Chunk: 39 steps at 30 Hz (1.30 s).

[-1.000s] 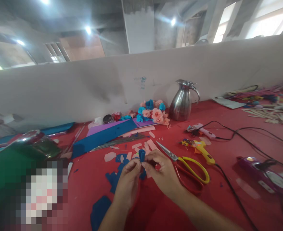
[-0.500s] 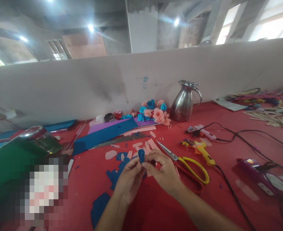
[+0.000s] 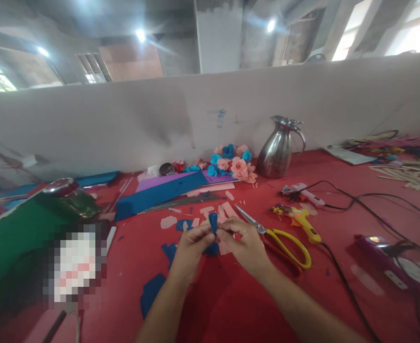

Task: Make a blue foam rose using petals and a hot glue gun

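Left hand (image 3: 187, 247), right hand (image 3: 246, 247): pinch grips

Nothing legible: the blue scribble (image 3: 219, 116) on the white wall (image 3: 124, 128) is unreadable.

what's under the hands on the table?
Left hand and right hand pinch a blue roll. Beneath: blue scraps and pink scraps on the red table. Anything directly under the palms is covered.
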{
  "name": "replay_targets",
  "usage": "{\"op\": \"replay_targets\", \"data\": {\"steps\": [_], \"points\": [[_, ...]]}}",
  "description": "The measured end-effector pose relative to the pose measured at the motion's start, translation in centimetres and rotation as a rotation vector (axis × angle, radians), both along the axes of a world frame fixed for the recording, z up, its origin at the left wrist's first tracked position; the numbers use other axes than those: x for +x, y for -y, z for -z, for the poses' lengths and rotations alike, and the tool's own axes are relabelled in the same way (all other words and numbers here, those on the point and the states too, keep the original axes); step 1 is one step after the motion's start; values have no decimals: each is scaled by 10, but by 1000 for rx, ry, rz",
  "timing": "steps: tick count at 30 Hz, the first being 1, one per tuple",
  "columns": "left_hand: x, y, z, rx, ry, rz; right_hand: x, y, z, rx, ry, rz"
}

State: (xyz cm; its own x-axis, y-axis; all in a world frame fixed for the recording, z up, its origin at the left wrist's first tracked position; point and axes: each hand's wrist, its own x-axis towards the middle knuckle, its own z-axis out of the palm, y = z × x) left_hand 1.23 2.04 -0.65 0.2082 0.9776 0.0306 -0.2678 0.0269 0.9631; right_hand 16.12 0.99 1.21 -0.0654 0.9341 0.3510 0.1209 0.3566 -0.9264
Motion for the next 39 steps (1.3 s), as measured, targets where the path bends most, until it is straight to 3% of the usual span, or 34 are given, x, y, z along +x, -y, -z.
{"op": "replay_targets", "data": {"steps": [5, 11, 21, 28, 32, 35, 39], "points": [[9, 2, -3, -91, 150, -52, 0, -2, 6, -97, -103, -67], [9, 2, 2, -147, 190, -77, -4, -2, 9, -153, -130, -39], [7, 2, 0, -59, -39, -120, -1, -5, 14, -156, -58, -3], [-19, -9, -9, -12, 63, -451, 5, -9, 18, -101, 174, 143], [-40, -15, -20, 78, 194, -625, 3, -10, 26, -60, 382, 106], [-54, -17, -26, 97, 311, -651, -1, -8, 34, 19, 568, 74], [-70, -19, -28, 116, 382, -682, -7, -5, 40, 109, 655, 37]]}}
